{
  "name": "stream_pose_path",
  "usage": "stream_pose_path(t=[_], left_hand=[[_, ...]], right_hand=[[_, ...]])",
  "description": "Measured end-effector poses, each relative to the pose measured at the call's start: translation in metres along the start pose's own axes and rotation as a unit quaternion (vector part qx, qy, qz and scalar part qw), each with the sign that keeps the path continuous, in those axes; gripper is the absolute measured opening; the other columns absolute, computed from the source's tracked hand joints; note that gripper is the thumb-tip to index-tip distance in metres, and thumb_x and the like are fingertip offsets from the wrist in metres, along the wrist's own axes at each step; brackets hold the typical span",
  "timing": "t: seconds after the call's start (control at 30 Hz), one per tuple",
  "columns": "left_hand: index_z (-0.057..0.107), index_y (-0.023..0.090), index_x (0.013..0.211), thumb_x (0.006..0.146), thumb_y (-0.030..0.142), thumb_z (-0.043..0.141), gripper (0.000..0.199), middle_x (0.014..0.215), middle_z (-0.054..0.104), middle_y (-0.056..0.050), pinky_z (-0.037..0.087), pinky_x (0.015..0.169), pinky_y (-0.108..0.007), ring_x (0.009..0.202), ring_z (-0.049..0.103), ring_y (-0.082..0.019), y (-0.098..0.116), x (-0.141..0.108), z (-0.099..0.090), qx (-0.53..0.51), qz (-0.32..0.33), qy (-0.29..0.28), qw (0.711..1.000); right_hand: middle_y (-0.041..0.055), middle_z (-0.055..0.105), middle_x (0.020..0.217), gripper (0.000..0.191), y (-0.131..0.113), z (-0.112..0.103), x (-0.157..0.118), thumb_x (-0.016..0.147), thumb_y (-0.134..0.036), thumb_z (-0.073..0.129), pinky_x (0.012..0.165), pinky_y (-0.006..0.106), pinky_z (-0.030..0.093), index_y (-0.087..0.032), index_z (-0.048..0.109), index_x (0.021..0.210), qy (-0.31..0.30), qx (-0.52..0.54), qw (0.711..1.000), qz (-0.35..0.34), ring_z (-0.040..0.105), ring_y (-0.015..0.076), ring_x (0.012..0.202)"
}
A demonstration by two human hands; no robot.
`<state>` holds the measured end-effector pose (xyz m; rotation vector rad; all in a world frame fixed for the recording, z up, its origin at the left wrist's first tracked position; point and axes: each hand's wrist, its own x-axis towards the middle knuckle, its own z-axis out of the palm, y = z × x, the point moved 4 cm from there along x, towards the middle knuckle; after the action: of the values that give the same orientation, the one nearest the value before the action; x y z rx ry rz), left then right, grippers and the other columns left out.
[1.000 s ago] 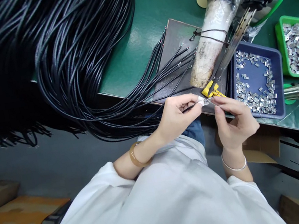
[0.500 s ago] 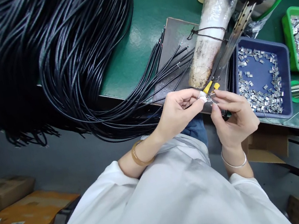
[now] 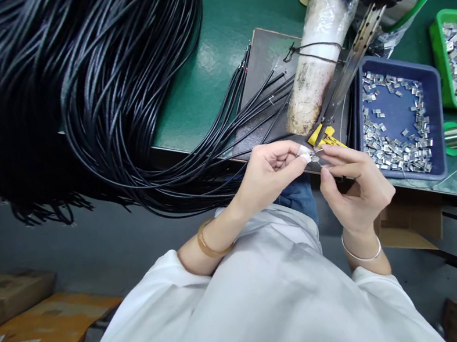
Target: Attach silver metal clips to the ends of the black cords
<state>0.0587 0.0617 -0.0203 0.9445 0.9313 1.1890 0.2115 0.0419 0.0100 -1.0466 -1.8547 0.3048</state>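
Observation:
My left hand (image 3: 275, 170), white wraps on its fingertips, pinches the end of a black cable with a small metal piece (image 3: 314, 154) at its tip. Close on the right, my right hand (image 3: 354, 181) has thumb and forefinger near that metal piece, with a thin clear strand between; what the fingertips grip is too small to tell. Just beyond the hands lies a yellow tool (image 3: 325, 136), below the tip of a wrapped white tube (image 3: 312, 70). Black cables (image 3: 207, 151) run in from the left over a dark board (image 3: 267, 52).
A blue tray (image 3: 435, 117) of small metal clips stands right of my hands, with a green bin (image 3: 442, 62) of metal pieces beyond it. A big bundle of black cables (image 3: 123, 54) covers the left of the green table (image 3: 226, 6). Cardboard boxes (image 3: 51, 320) are at the lower left.
Both hands have moved slightly down and left, away from the yellow tool, which shows more now. The right thumb and forefinger are a little further apart.

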Motion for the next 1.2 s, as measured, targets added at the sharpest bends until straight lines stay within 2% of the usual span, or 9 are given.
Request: stream_pose_path(t=[0.3, 0.53, 0.7, 0.83, 0.97, 1.0, 1.07, 1.13, 1.2], left_hand=[[0.071, 0.011, 0.080, 0.080, 0.023, 0.071, 0.012, 0.064, 0.062, 0.001, 0.045, 0.058, -0.019, 0.058, 0.054, -0.007, 0.004, 0.006, 0.004, 0.007, -0.007, 0.032, 0.999], [0.069, 0.011, 0.078, 0.079, 0.025, 0.073, 0.015, 0.077, 0.068, -0.002, 0.049, 0.068, -0.019, 0.069, 0.059, -0.008, 0.000, 0.004, 0.002, -0.026, -0.031, 0.000, 0.999], [0.065, 0.012, 0.078, 0.083, 0.025, 0.069, 0.015, 0.068, 0.058, 0.001, 0.040, 0.058, -0.018, 0.060, 0.048, -0.006, 0.001, 0.000, 0.002, -0.002, -0.032, -0.015, 0.999], [0.065, 0.012, 0.078, 0.084, 0.024, 0.065, 0.014, 0.053, 0.036, 0.008, 0.022, 0.047, -0.020, 0.048, 0.027, -0.004, 0.000, -0.012, 0.004, 0.065, -0.056, -0.124, 0.989], [0.076, 0.014, 0.087, 0.083, 0.016, 0.063, 0.014, 0.053, 0.052, 0.005, 0.031, 0.051, -0.020, 0.048, 0.039, -0.006, -0.001, -0.032, 0.003, 0.247, -0.008, -0.258, 0.934], [0.077, 0.015, 0.089, 0.084, 0.017, 0.063, 0.015, 0.058, 0.060, 0.002, 0.035, 0.054, -0.020, 0.051, 0.047, -0.007, -0.001, -0.035, 0.000, 0.279, 0.011, -0.252, 0.926], [0.078, 0.015, 0.093, 0.088, 0.025, 0.066, 0.017, 0.071, 0.072, -0.003, 0.042, 0.059, -0.021, 0.057, 0.057, -0.010, 0.003, -0.035, -0.012, 0.315, 0.049, -0.172, 0.932], [0.077, 0.014, 0.097, 0.088, 0.033, 0.068, 0.023, 0.076, 0.073, -0.006, 0.045, 0.061, -0.023, 0.059, 0.059, -0.012, 0.011, -0.031, -0.027, 0.358, 0.112, -0.039, 0.926], [0.076, 0.013, 0.101, 0.087, 0.034, 0.070, 0.026, 0.081, 0.072, -0.007, 0.047, 0.067, -0.027, 0.066, 0.059, -0.015, 0.019, -0.025, -0.040, 0.447, 0.187, 0.068, 0.872]], right_hand=[[0.0039, 0.075, 0.110, 0.017, -0.001, -0.001, 0.010, 0.082, -0.008, 0.071, 0.082, 0.037, 0.068, -0.022, 0.066, 0.091, 0.028, -0.039, 0.999, -0.006, 0.075, 0.0191, 0.095], [0.0046, 0.073, 0.115, 0.015, 0.000, 0.001, 0.003, 0.083, -0.010, 0.070, 0.083, 0.037, 0.069, -0.022, 0.062, 0.089, -0.001, -0.002, 1.000, -0.010, 0.074, 0.0182, 0.098], [0.0051, 0.075, 0.110, 0.017, -0.002, -0.001, 0.004, 0.081, -0.008, 0.070, 0.079, 0.035, 0.067, -0.021, 0.064, 0.089, 0.002, 0.010, 1.000, 0.002, 0.075, 0.0186, 0.092], [0.0002, 0.074, 0.079, 0.008, -0.001, -0.016, 0.004, 0.084, -0.014, 0.067, 0.054, 0.030, 0.059, -0.021, 0.065, 0.085, 0.056, 0.020, 0.998, 0.015, 0.072, 0.0166, 0.065], [-0.0043, 0.056, 0.055, 0.008, 0.008, -0.052, 0.006, 0.082, -0.025, 0.068, 0.036, 0.026, 0.038, -0.023, 0.064, 0.076, 0.201, -0.049, 0.977, -0.047, 0.054, 0.0122, 0.041], [-0.0042, 0.055, 0.056, 0.008, 0.014, -0.062, 0.007, 0.078, -0.025, 0.071, 0.036, 0.025, 0.034, -0.023, 0.064, 0.076, 0.233, -0.089, 0.967, -0.045, 0.052, 0.0112, 0.041], [-0.0014, 0.060, 0.065, 0.013, 0.034, -0.077, 0.013, 0.071, -0.023, 0.078, 0.041, 0.025, 0.035, -0.022, 0.066, 0.077, 0.218, -0.195, 0.956, 0.014, 0.052, 0.0099, 0.045], [0.0006, 0.065, 0.069, 0.014, 0.060, -0.084, 0.022, 0.073, -0.023, 0.078, 0.054, 0.027, 0.044, -0.021, 0.067, 0.080, 0.107, -0.277, 0.952, 0.070, 0.055, 0.0107, 0.051], [0.0019, 0.069, 0.071, 0.013, 0.088, -0.087, 0.029, 0.075, -0.025, 0.079, 0.061, 0.028, 0.045, -0.021, 0.067, 0.078, -0.002, -0.320, 0.941, 0.109, 0.059, 0.0124, 0.058]])
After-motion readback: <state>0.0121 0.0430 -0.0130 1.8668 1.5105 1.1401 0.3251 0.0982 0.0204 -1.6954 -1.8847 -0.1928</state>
